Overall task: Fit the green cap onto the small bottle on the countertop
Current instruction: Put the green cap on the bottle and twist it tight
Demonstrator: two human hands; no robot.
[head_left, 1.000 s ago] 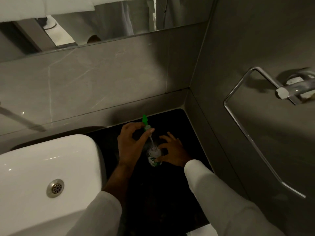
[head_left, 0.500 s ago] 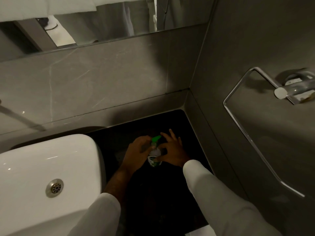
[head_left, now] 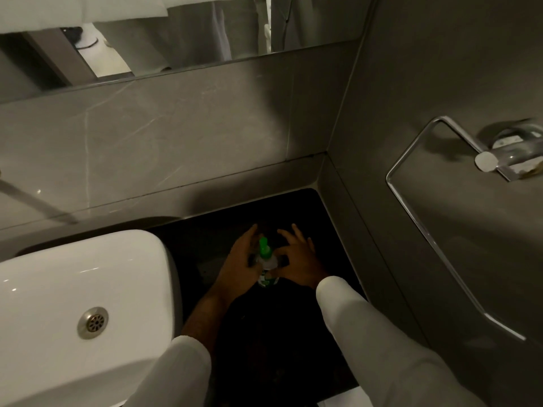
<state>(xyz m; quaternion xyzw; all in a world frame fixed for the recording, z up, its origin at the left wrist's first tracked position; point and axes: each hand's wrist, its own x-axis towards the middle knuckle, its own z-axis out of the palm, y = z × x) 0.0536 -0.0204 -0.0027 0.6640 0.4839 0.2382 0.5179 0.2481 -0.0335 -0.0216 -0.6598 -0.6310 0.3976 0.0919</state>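
Both hands are down on the dark desk (head_left: 308,207), tucked into the corner where the two grey walls meet. Between them stands the small bottle (head_left: 268,273), upright, clear at the shoulder with a green and white label lower down. And there's the green cap (head_left: 264,248), a nozzle-style top, sitting on the bottle's neck with its spout pointing up and away; whether it's fully seated is too dim to judge.

The left hand (head_left: 242,267) wraps in from the left side, its grip clenched around the bottle's upper body and the base of the cap, fingers (head_left: 250,235) reaching up past the spout. The right hand (head_left: 299,261) comes in from the other side: thumb and forefinger touch the bottle just below the cap, the other fingers fanned out and lifted clear. Call that a light pinch on the bottle.

White sleeves (head_left: 379,348) cover both forearms. To the left, just beside the left arm, sits the white washbasin (head_left: 73,289) with its metal drain (head_left: 92,323). On the right wall hangs a chrome towel ring (head_left: 435,230), well apart from the action. A mirror (head_left: 176,39) runs along the top.
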